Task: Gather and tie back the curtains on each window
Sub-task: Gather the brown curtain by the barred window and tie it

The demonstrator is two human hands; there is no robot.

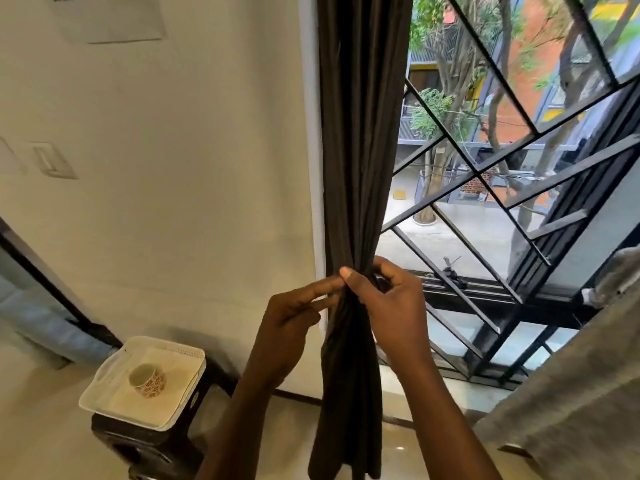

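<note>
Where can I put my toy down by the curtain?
On the tray, there is bare room round the cup. There is also bare floor left of the stool. It is crowded at the curtain, where the right hand grips it and the left hand touches it.

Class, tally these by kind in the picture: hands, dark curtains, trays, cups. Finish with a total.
hands: 2 (left hand, right hand)
dark curtain: 1
tray: 1
cup: 1
total: 5
</note>
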